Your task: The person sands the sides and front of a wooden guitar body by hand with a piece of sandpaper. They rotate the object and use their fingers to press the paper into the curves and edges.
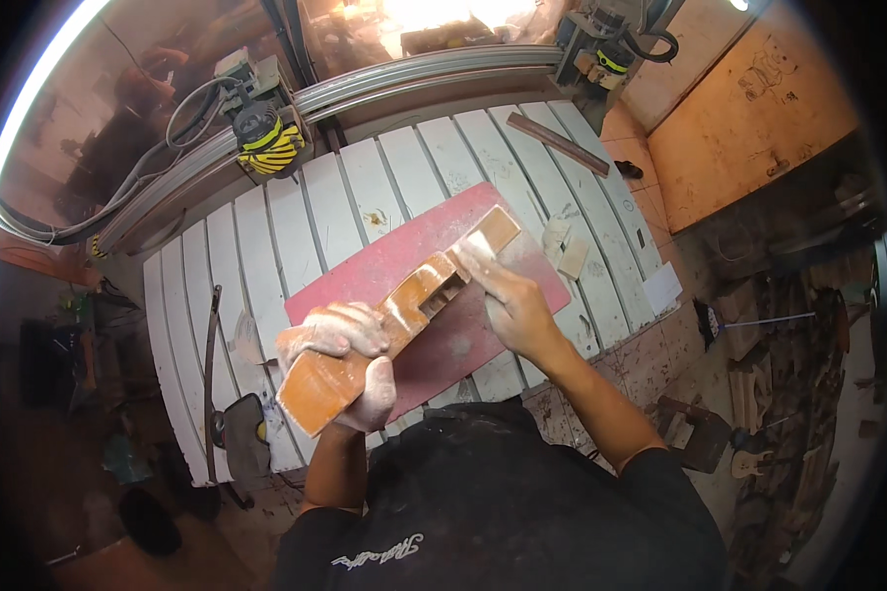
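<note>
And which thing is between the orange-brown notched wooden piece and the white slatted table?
In the head view, a flat pinkish-red board with rounded corners lies on the table, under much of the wooden piece.

We saw a smooth, dust-streaked wooden piece, chalky fingers, a matt red board, a shiny metal rail and a matt black cloth shirt.

Left fingers hide part of the wooden piece — the black shirt cut off below.

wooden piece blocks pink board; slats beyond open
</note>
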Tool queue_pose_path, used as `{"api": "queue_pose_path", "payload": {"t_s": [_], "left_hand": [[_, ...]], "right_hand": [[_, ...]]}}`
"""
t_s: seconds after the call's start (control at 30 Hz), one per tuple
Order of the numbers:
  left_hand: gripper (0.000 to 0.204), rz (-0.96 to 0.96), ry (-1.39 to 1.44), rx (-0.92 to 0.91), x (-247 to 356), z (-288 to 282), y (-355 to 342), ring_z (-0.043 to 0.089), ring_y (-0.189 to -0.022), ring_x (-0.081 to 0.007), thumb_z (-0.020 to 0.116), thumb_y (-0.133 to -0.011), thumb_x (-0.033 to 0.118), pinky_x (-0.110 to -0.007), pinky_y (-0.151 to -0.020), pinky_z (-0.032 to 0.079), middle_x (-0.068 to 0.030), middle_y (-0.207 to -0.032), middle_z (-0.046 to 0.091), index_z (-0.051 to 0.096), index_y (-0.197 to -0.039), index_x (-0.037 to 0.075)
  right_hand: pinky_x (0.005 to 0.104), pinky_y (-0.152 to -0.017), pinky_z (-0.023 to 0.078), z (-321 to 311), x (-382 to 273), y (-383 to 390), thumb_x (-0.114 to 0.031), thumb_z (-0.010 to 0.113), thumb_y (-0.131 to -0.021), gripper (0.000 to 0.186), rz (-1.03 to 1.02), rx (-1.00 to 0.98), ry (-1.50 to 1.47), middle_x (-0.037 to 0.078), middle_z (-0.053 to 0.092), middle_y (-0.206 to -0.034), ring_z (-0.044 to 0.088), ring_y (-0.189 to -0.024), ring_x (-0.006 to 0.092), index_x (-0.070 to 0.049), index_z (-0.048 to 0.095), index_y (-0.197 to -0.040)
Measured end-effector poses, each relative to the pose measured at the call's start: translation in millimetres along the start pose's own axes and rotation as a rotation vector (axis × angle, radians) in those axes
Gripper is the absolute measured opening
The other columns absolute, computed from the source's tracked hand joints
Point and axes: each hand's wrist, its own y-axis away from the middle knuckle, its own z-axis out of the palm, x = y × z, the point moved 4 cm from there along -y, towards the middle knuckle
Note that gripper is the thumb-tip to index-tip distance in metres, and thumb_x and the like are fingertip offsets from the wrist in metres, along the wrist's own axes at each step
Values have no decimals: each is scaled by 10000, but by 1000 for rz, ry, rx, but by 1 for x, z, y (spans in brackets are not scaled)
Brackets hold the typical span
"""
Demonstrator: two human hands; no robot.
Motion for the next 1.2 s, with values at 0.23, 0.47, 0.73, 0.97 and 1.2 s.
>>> {"api": "queue_pose_path", "payload": {"t_s": [0.23, 0.47, 0.73, 0.97, 1.2], "left_hand": [[409, 10, -10, -22, 1, 3, 0, 589, -748, -198, 686, -838, 70, -437, -805, 541, -75, -861, 551, 378, -1104, 113], [394, 3, 16, 24, -2, 1, -4, 598, -748, -190, 664, -829, 65, -426, -807, 551, -65, -857, 557, 386, -1103, 116], [396, -2, 29, 22, -2, -2, 0, 593, -745, -185, 673, -834, 53, -423, -804, 542, -68, -858, 561, 391, -1103, 123], [392, 14, 10, 12, -2, 2, -2, 587, -735, -186, 666, -834, 57, -416, -790, 544, -73, -857, 561, 392, -1108, 116], [396, 14, 26, 19, -2, -1, 1, 593, -743, -189, 657, -823, 49, -421, -784, 547, -72, -850, 551, 385, -1104, 112]], "right_hand": [[375, -1134, 493, 12, 5, 10, 126, 448, -845, 588, -51, 12, -20, 195, 614, -1456, 610, -1335, 351, -56, 699, -1345], [360, -1191, 427, 1, 11, 0, 127, 426, -829, 619, 6, 22, 112, 204, 589, -1498, 578, -1392, 319, -7, 655, -1389], [371, -1139, 471, 15, 3, 9, 138, 438, -818, 608, -41, -21, -165, 213, 640, -1424, 629, -1332, 327, -9, 674, -1359], [387, -1143, 480, 11, 5, 4, 131, 465, -805, 627, -82, 29, -20, 187, 645, -1420, 629, -1311, 355, -55, 678, -1364], [386, -1138, 485, 0, 4, -6, 103, 442, -833, 600, -11, 141, 210, 179, 636, -1436, 616, -1326, 368, -54, 679, -1361]]}}
